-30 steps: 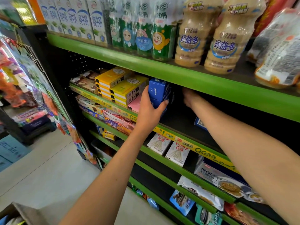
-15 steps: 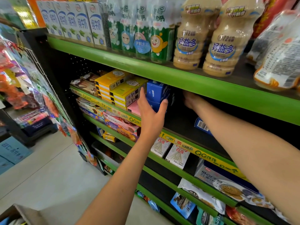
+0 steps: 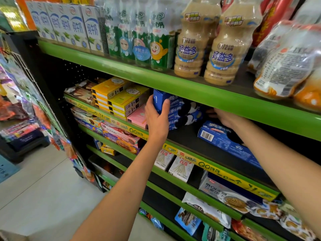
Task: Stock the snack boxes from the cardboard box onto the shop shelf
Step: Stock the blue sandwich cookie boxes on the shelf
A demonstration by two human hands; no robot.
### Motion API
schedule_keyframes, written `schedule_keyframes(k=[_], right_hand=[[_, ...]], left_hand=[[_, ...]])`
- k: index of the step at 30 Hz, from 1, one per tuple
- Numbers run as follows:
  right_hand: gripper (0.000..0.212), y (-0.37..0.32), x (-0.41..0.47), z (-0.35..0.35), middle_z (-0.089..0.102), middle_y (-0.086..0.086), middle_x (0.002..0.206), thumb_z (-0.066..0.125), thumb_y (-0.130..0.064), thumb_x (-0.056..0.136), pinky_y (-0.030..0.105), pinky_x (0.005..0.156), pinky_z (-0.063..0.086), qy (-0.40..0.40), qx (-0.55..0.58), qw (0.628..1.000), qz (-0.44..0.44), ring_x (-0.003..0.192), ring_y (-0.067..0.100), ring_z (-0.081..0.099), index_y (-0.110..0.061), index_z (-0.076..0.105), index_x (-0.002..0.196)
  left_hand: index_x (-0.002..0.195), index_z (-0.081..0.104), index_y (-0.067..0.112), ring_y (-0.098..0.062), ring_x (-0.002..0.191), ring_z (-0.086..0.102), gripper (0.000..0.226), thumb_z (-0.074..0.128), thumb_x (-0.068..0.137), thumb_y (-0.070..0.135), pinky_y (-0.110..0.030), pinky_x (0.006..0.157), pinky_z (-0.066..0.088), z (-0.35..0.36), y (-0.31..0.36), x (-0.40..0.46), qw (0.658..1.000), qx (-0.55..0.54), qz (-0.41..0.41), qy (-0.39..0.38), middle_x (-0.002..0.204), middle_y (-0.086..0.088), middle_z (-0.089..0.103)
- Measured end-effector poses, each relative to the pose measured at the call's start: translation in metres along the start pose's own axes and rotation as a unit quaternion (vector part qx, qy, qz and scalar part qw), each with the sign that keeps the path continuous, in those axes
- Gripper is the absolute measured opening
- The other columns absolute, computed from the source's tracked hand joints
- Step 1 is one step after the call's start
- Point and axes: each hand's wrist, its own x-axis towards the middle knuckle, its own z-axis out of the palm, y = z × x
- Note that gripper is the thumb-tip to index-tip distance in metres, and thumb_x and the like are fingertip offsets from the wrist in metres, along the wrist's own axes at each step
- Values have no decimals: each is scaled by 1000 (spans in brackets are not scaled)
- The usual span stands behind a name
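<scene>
1. Blue snack boxes (image 3: 178, 110) sit stacked on the second shelf (image 3: 189, 136) near the middle of the frame, their ends facing out.
2. At the stack's near end, the left hand (image 3: 157, 117) is curled around the boxes, thumb across the front face and fingers wrapped round the left side, palm pressed to the cardboard.
3. To the right of centre, the right hand (image 3: 224, 117) reaches deep under the green shelf edge (image 3: 225, 101); its fingers lie against the far end of the stack in shadow, and I cannot tell how far they are open or whether they grip anything.
4. Just right of the stack, another blue box (image 3: 224, 143) lies flat on the dark shelf board with its barcode end toward the camera, partly under the right forearm.
5. Left of the stack, touching the left hand's side, lies a pink box (image 3: 137, 117), and beyond it a pile of yellow boxes (image 3: 119, 98).
6. Above, along the top of the frame, stand milk cartons (image 3: 69, 26), green drink bottles (image 3: 139, 40) and beige drink bottles (image 3: 208, 49).
7. White stick-snack boxes (image 3: 175, 164) stand on the shelf below.
8. No part of the cardboard box can be made out clearly in this view.
</scene>
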Motion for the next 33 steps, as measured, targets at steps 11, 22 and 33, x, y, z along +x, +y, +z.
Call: schedule_keyframes(k=[11, 22, 33], right_hand=[[87, 23, -101, -47, 49, 2, 141, 82, -28, 76, 23, 91, 35, -81, -404, 908, -76, 119, 20, 52, -28, 33, 148], [51, 17, -78, -45, 51, 8, 142, 69, -24, 87, 40, 112, 33, 52, -255, 962, -84, 130, 27, 47, -15, 53, 135], [42, 9, -56, 6, 69, -10, 98, 75, 7, 66, 35, 96, 45, -41, 70, 997, -12, 102, 17, 62, -21, 58, 92]], left_hand=[[124, 42, 37, 20, 97, 50, 52, 41, 85, 72, -1, 74, 35, -5, -10, 24, 999, 25, 27, -13, 106, 27, 54], [128, 51, 17, 20, 90, 53, 60, 48, 88, 61, 2, 72, 37, -3, -14, 33, 999, 7, 50, 8, 103, 22, 57], [135, 50, 15, -11, 106, 56, 49, 47, 98, 46, -1, 75, 39, -15, -13, 40, 998, 15, 28, -58, 120, 2, 60]])
